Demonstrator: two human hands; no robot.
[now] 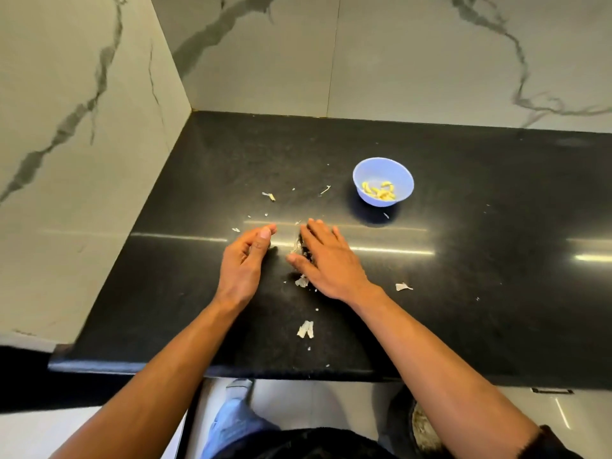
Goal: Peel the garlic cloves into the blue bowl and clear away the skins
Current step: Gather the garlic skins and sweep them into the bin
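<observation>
The black counter (463, 260) has garlic skins (305, 328) near both hands. The right hand (326, 260) lies flat, fingers together, on a pile; the left hand (246, 256) curls loosely, holding nothing. The blue bowl (383, 180) sits beyond the fingertips. Quick sweeps could scatter the light skins.

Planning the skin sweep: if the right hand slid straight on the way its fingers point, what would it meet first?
Probably the small skin scrap just beyond the right hand; past that, bare counter. The blue bowl lies off to the right.
</observation>
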